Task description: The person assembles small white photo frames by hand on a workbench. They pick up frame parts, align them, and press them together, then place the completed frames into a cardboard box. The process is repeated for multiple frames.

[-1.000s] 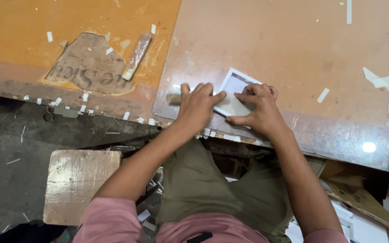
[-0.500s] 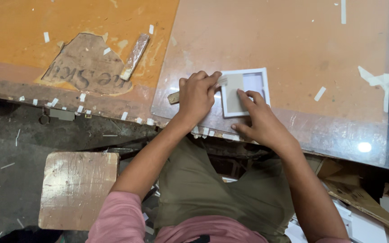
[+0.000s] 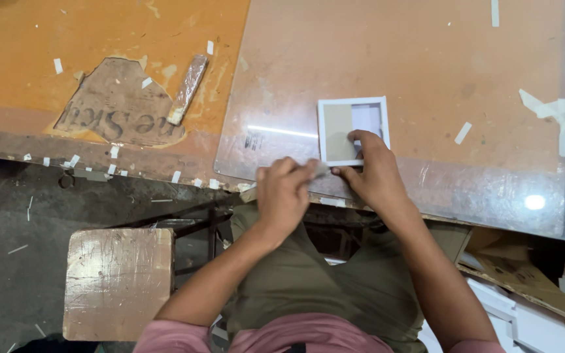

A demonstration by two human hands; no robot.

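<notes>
A small white square frame (image 3: 352, 106) with a tan and pale backing lies flat on a glass sheet (image 3: 426, 78) over the orange table. My right hand (image 3: 373, 175) rests on its near edge, index finger pressing inside the frame and thumb at the lower rim. My left hand (image 3: 285, 196) sits just left of it at the table's near edge, fingers curled around a small pale object (image 3: 320, 169), possibly tape, whose tip pokes out toward the frame's lower left corner.
A wrapped stick-like bar (image 3: 187, 89) lies on the orange tabletop by a torn patch of newsprint (image 3: 118, 108). Tape scraps dot the table. A worn wooden stool (image 3: 119, 282) stands lower left. Cardboard and white frame pieces (image 3: 524, 301) lie lower right.
The frame has been squared up and sits farther right on the glass. My left hand came off it and drew back to the near edge; my right hand stays on the frame.
</notes>
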